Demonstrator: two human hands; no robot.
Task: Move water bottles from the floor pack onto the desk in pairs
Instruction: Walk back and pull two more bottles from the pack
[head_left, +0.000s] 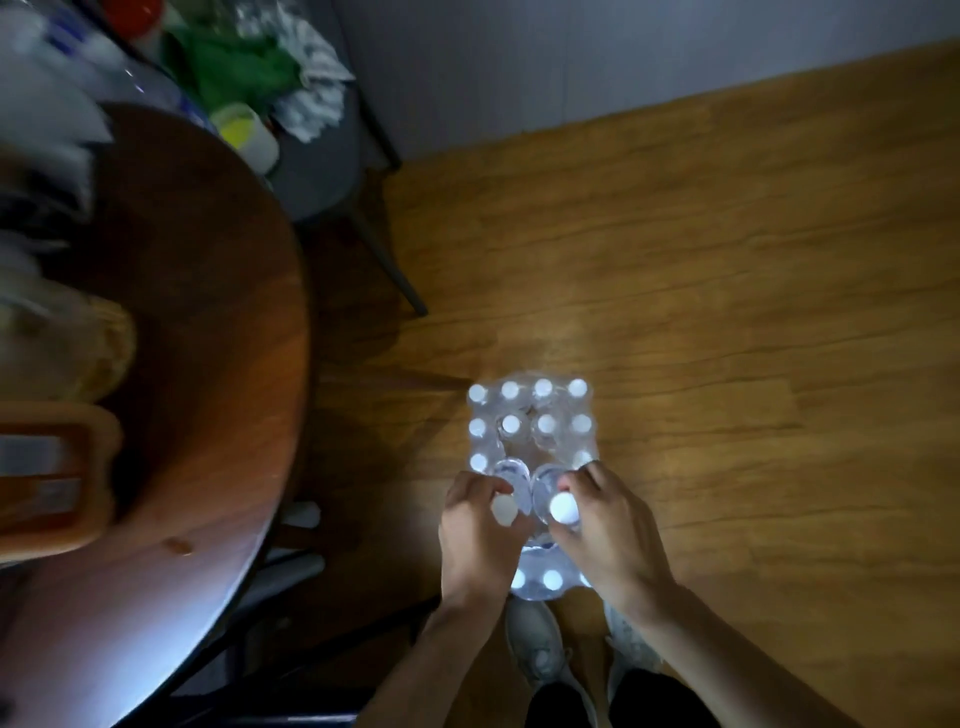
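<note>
head view looked down: at far left the round brown desk (208, 312) held blurred clutter. on the wooden floor (727, 260) to its right stood the shrink-wrapped pack (530, 415) of white-capped bottles. the left hand (478, 540) gripped one bottle (505, 509) by its neck; the right hand (608, 530) gripped another bottle (563, 506) just beside it, both above the pack's near end.

A lived-in home room is suggested. A wood-plank floor (727, 260) is seen beyond the gripped bottles, a round wooden table (208, 312) to their left, and farther up-left a dark chair (332, 156) piled with green cloth (239, 67) and crumpled laundry against a plain wall (571, 52).
</note>
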